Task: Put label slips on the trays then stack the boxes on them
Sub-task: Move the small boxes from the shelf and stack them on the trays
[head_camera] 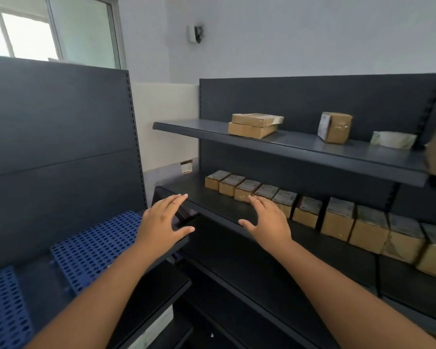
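With both hands spread and empty, left [163,219] and right [267,220], I am hovering over the shelf [219,210]; next probably fetching a slip before stacking boxes [247,188].

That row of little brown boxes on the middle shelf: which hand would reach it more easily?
Probably the right hand. It is open and empty, fingertips already by the row of boxes. The left hand, also open, hovers over the shelf's bare left end.

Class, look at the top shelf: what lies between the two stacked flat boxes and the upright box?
Nothing: in the head view, the top shelf is bare between the stacked flat boxes and upright box.
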### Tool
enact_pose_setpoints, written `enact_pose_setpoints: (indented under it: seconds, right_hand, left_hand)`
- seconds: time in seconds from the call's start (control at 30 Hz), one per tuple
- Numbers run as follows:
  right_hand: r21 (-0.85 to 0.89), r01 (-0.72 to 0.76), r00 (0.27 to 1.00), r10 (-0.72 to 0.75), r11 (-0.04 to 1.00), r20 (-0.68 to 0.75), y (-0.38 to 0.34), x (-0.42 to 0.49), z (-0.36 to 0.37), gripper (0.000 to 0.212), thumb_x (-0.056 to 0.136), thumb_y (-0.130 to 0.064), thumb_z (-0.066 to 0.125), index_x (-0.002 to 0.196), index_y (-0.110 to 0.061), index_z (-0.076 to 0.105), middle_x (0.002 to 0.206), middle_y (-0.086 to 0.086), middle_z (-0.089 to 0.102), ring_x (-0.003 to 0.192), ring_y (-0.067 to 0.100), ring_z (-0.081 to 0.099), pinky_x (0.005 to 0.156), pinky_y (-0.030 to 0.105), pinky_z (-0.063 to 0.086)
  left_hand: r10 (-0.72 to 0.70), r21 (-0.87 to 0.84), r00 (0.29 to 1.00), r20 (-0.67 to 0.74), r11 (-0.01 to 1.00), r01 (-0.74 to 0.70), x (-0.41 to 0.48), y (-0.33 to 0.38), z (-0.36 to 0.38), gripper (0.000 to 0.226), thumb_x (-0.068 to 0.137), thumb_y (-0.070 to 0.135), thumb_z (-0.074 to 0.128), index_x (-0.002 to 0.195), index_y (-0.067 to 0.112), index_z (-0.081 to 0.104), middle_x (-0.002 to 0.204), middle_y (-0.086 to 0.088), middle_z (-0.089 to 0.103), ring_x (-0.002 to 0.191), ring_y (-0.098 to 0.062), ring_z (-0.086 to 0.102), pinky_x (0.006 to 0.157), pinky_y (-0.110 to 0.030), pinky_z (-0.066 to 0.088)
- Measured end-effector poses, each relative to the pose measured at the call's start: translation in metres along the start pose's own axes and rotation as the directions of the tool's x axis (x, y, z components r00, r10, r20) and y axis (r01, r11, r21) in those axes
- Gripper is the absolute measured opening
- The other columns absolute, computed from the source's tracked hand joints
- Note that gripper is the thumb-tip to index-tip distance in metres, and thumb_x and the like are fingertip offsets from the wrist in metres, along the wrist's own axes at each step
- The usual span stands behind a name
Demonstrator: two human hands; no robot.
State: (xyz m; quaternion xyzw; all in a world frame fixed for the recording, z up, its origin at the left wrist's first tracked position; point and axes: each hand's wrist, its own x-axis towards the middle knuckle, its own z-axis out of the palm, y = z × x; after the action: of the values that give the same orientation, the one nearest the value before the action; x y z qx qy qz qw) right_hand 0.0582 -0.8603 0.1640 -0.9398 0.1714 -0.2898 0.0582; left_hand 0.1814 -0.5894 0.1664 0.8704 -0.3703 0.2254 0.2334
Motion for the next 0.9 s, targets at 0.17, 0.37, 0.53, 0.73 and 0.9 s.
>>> enact_pose_setpoints:
  seconds: [0.17, 0.37, 0.53, 0.73, 0.9]
  right_hand:
    - [0.038, -0.025, 0.996, 0.022, 0.999, 0.081, 0.024, 0.026, 0.025, 0.075, 0.086, -0.061, 0.058, 0.148, -0.030, 0.029, 0.149, -0.004, 0.041, 0.135, 0.020, 0.039, 0.107, 0.044, 0.041]
    - [0.038, 0.060, 0.994, -0.063, 0.997, 0.089, 0.053, 0.067, 0.062, 0.070, 0.089, -0.060, 0.054, 0.148, -0.028, 0.033, 0.150, -0.003, 0.040, 0.135, 0.021, 0.038, 0.110, 0.041, 0.036]
    - [0.026, 0.065, 0.989, -0.068, 0.998, 0.134, 0.066, 0.098, 0.086, 0.070, 0.088, -0.056, 0.059, 0.146, -0.026, 0.035, 0.149, 0.000, 0.042, 0.133, 0.024, 0.041, 0.109, 0.043, 0.037]
    - [-0.040, 0.032, 0.983, -0.024, 0.999, 0.182, 0.061, 0.145, 0.123, 0.069, 0.088, -0.059, 0.056, 0.144, -0.025, 0.037, 0.150, -0.001, 0.040, 0.132, 0.023, 0.042, 0.106, 0.042, 0.037]
    - [-0.080, 0.037, 0.975, -0.018, 0.996, 0.221, 0.049, 0.194, 0.162, 0.071, 0.088, -0.058, 0.056, 0.147, -0.024, 0.035, 0.152, 0.000, 0.037, 0.134, 0.025, 0.038, 0.108, 0.042, 0.034]
  left_hand:
    - [-0.047, -0.057, 0.997, 0.058, 0.997, 0.050, 0.029, -0.004, 0.034, 0.075, 0.082, 0.056, 0.066, 0.146, 0.037, 0.033, 0.148, 0.009, 0.043, 0.135, -0.015, 0.040, 0.108, -0.041, 0.034]
    - [-0.049, -0.050, 0.996, 0.080, 0.997, 0.053, 0.066, -0.030, 0.073, 0.069, 0.080, 0.058, 0.066, 0.142, 0.040, 0.040, 0.143, 0.009, 0.047, 0.131, -0.015, 0.043, 0.106, -0.042, 0.036]
    - [-0.075, -0.059, 0.986, 0.152, 0.995, 0.084, 0.101, -0.048, 0.100, 0.073, 0.079, 0.060, 0.067, 0.143, 0.044, 0.036, 0.146, 0.012, 0.043, 0.131, -0.014, 0.043, 0.106, -0.042, 0.040]
    - [-0.097, -0.172, 0.971, 0.220, 0.976, 0.137, 0.142, -0.085, 0.145, 0.078, 0.076, 0.058, 0.072, 0.142, 0.050, 0.033, 0.147, 0.015, 0.037, 0.130, -0.013, 0.043, 0.103, -0.038, 0.043]
    - [-0.028, -0.270, 0.974, 0.225, 0.959, 0.089, 0.195, -0.122, 0.194, 0.081, 0.073, 0.051, 0.079, 0.142, 0.046, 0.037, 0.143, 0.016, 0.038, 0.131, -0.009, 0.041, 0.107, -0.040, 0.040]
